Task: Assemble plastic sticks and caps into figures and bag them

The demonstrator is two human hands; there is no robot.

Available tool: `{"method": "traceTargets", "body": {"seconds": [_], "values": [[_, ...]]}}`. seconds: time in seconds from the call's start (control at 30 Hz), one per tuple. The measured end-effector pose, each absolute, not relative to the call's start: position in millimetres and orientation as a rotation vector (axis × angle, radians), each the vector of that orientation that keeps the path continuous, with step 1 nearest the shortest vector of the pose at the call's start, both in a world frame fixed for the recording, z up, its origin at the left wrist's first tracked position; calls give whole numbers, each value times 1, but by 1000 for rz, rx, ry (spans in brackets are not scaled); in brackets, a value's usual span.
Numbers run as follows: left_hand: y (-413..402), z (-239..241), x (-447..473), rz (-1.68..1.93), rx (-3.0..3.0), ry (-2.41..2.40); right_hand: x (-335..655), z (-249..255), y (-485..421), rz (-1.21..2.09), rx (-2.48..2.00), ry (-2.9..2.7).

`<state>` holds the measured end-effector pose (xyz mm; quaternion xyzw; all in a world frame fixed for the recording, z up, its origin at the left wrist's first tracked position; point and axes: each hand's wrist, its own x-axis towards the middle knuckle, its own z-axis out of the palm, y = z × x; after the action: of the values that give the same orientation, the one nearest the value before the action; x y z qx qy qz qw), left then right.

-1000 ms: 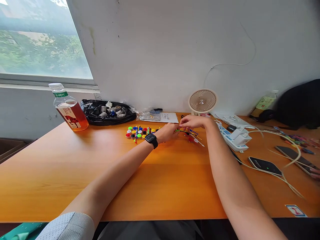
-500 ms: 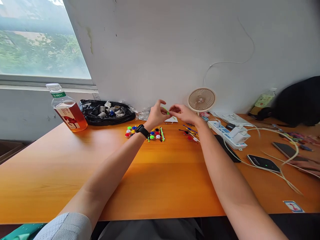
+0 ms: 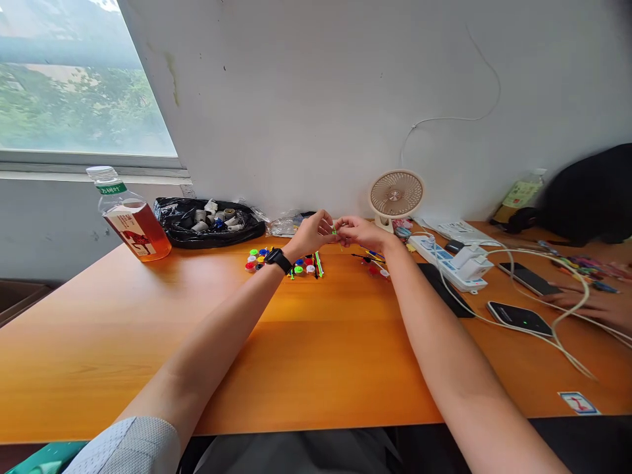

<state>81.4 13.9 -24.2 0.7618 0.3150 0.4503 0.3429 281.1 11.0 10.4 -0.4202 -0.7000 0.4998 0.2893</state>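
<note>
Over the back of the table, my left hand (image 3: 315, 234) and my right hand (image 3: 363, 233) meet with fingers pinched. Between their fingertips is a small, thin green plastic piece (image 3: 334, 231), mostly covered by the fingers. Below my left hand lie several small round caps (image 3: 299, 270) in green, blue, red and white. Beside them are thin green sticks (image 3: 319, 264). Under my right hand are thin dark and coloured sticks (image 3: 368, 257), partly hidden by the wrist.
A tea bottle (image 3: 133, 224) and a black plastic bag (image 3: 170, 220) with grey pieces stand left. At the right are a small fan (image 3: 396, 195), a power strip (image 3: 444, 266), cables, a black device (image 3: 519, 318) and another person's hand (image 3: 592, 304) by a phone (image 3: 528, 279).
My hands have lowered slightly, and the left fingers have closed in. The green piece has turned from slanting to more upright. The other person's hand has shifted away from the phone.
</note>
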Motion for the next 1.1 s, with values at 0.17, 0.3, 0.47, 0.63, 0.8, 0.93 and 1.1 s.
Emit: {"method": "traceTargets", "body": {"seconds": [0.17,0.3,0.47,0.63,0.8,0.93,1.1], "values": [[17,-36,83,1087,1999,776,285,4,11,1416,-1168,-1887],[18,-39,83,1069,2009,798,283,5,10,1359,-1246,-1901],[20,-43,84,1076,2000,766,278,4,11,1205,-1331,-2022],[24,-50,85,1026,2044,755,276,-5,13,1103,-1450,-2104],[23,-52,85,956,2204,874,281,-14,19,903,-1691,-2150],[16,-55,88,817,2407,1008,284,-17,22,781,-1867,-2224],[10,-60,89,752,2439,1156,287,-13,24,685,-1992,-2289]]}}
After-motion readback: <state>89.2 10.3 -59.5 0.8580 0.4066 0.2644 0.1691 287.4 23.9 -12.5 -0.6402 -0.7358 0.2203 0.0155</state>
